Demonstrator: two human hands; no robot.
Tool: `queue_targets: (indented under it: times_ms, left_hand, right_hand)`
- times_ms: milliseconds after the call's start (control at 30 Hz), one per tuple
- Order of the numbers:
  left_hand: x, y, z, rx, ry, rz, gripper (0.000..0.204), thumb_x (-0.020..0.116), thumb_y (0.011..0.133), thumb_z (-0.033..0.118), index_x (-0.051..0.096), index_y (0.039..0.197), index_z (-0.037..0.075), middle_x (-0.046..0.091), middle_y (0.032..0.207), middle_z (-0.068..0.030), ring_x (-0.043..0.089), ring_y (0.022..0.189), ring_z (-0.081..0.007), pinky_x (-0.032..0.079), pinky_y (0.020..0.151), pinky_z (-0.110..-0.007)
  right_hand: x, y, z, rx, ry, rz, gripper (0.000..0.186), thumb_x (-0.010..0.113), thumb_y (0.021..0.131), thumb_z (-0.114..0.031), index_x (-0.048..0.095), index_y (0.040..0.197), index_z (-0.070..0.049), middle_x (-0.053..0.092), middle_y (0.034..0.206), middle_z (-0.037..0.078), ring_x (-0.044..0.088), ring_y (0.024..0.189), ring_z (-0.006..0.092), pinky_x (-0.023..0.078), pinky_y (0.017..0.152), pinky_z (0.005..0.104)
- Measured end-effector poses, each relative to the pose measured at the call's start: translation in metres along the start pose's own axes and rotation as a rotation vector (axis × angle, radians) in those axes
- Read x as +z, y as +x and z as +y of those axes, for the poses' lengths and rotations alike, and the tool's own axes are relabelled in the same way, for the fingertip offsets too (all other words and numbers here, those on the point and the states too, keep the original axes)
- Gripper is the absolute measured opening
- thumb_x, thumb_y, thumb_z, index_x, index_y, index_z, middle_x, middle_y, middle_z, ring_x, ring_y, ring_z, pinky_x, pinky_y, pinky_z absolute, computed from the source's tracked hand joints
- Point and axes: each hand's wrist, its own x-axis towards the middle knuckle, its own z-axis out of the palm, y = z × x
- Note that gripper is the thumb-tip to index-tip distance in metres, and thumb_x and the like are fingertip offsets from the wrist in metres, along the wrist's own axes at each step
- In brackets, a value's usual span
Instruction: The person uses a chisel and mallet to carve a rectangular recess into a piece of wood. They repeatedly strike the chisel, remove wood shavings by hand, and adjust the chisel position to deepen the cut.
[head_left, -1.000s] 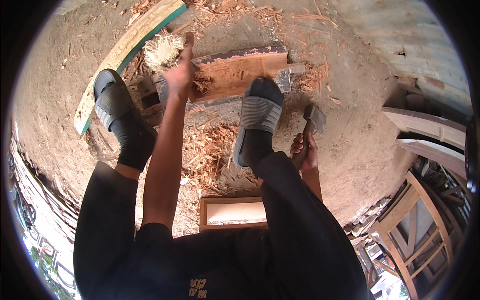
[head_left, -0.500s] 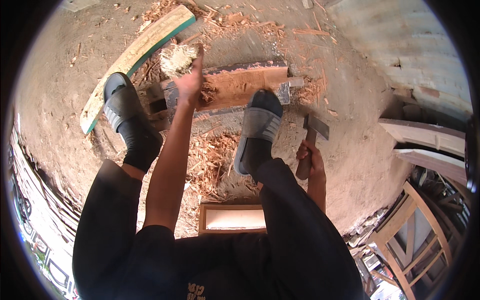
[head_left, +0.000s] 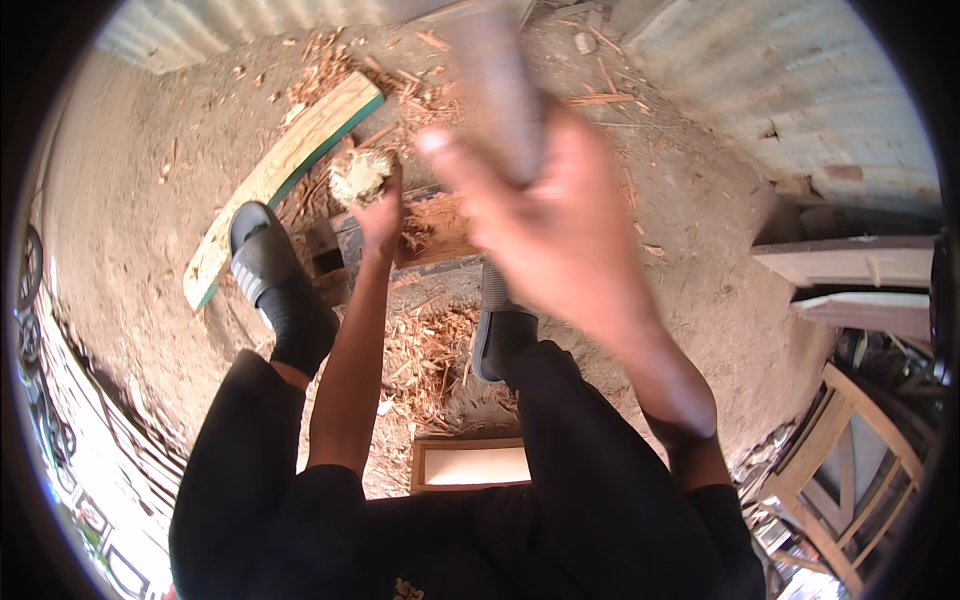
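My left hand [head_left: 381,214] is closed around a chisel [head_left: 361,177]; its pale wooden end is frayed and splayed, and its blade is hidden. It stands over a hollowed reddish wooden block [head_left: 441,222] with dark painted edges and chips in it. Raised close to the camera, my right hand [head_left: 565,220] grips the handle of a hammer [head_left: 497,90]. Hand and hammer are smeared by motion, and the hammer's head cannot be made out. My right arm hides much of the block. My right foot [head_left: 500,325] is by the block's near side.
A pale plank [head_left: 285,165] with a green edge lies at the left, beside my left foot [head_left: 265,255]. Wood chips [head_left: 430,360] litter the dirt floor. A wooden-framed panel [head_left: 470,465] lies near me. Corrugated sheets [head_left: 790,100] and stacked wooden frames [head_left: 850,470] line the right.
My right hand has swung the hammer up from beside my right foot to high in front of the camera. My left hand keeps its hold on the chisel. The view has shifted slightly.
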Motion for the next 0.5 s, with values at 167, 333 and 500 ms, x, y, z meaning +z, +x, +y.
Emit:
queue_targets:
  times_ms: [167,333,500]
  left_hand:
    - [0.005,-0.014,0.009,-0.206,-0.077,-0.203,0.039,0.065,0.086,0.018,0.047,0.111,-0.006,0.057,0.102,-0.0091,0.052,0.093,-0.0190,0.039,0.085,-0.030]
    - [-0.010,-0.012,0.026,-0.318,-0.051,-0.321,0.031,0.063,0.088,0.019,0.049,0.104,-0.004,0.056,0.094,-0.0073,0.050,0.084,-0.0177,0.038,0.078,-0.030]
    - [-0.012,-0.005,0.029,-0.265,0.057,-0.238,0.025,0.060,0.089,0.020,0.051,0.096,-0.002,0.055,0.085,-0.0054,0.048,0.076,-0.0165,0.037,0.072,-0.030]
  right_hand:
    - [0.025,0.000,0.077,0.072,-0.334,-0.333,0.026,0.060,0.088,-0.024,0.053,0.084,0.000,0.059,0.062,0.011,0.057,0.051,0.0202,0.046,0.047,0.0349]
    - [0.022,-0.006,0.036,0.257,-0.261,-0.358,0.025,0.055,0.092,-0.024,0.053,0.082,-0.001,0.052,0.057,0.006,0.051,0.046,0.0153,0.040,0.044,0.0343]
    - [0.012,0.001,-0.027,0.120,-0.030,-0.133,0.033,0.055,0.090,-0.023,0.052,0.083,0.009,0.055,0.059,0.015,0.056,0.049,0.0241,0.041,0.043,0.0366]
